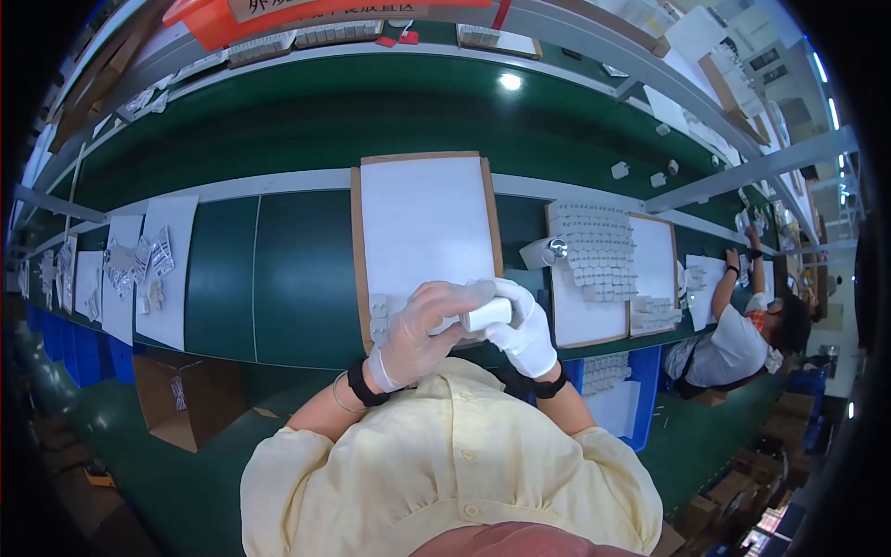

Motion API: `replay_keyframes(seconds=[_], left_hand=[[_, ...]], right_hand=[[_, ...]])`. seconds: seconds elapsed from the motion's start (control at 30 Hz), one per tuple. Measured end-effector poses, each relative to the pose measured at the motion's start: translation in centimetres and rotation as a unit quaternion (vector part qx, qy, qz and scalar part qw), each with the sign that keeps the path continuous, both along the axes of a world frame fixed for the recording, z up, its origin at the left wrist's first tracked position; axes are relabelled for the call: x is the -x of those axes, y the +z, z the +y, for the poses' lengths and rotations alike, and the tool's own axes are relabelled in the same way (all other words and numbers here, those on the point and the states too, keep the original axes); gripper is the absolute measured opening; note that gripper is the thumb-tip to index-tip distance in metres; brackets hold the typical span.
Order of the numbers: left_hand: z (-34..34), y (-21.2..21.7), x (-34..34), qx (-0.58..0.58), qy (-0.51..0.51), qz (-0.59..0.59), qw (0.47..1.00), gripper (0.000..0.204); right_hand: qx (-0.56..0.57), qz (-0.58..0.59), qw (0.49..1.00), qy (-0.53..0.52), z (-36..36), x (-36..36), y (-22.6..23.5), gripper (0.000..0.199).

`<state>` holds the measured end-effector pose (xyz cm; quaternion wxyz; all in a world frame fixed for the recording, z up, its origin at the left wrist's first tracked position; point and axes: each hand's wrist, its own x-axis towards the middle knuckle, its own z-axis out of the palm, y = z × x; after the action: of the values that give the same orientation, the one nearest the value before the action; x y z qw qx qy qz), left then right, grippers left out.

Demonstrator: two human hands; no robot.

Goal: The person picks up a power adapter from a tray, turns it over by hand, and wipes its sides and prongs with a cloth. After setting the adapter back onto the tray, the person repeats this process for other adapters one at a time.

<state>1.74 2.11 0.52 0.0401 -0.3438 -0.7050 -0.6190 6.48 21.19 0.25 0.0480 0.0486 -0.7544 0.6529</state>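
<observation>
Fingers [469,295] of the clear-gloved left hand [418,334] and white-gloved right hand [527,336] grip a small white block [488,316] by the white, brown-edged rectangular board's [427,213] near end, apparently mid-handling, calling for steady support.

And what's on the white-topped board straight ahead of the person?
Small white pieces sit at the near left corner of the board. The left hand and right hand, holding a white block, cover part of its near end; anything there is hidden.

Factory workshop (long green workbench [306,269])
</observation>
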Motion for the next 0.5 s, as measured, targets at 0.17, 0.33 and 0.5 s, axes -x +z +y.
replay_keyframes(seconds=[0.17, 0.33, 0.5], left_hand=[[-0.4, -0.2, 0.8, 0.032, 0.004, 0.026, 0.999, 0.042], [-0.1, -0.8, 1.3, 0.052, 0.047, -0.028, 0.997, 0.048], [-1.0, -0.2, 3.2, 0.004, 0.198, -0.236, 0.951, 0.041]], right_hand=[[-0.057, 0.002, 0.998, -0.002, -1.2, 1.5, 1.6, 0.032], [0.018, -0.124, 0.989, -0.073, -1.8, 5.0, -1.1, 0.025], [-0.216, -0.088, 0.965, -0.123, 3.2, 20.6, -4.8, 0.027]])
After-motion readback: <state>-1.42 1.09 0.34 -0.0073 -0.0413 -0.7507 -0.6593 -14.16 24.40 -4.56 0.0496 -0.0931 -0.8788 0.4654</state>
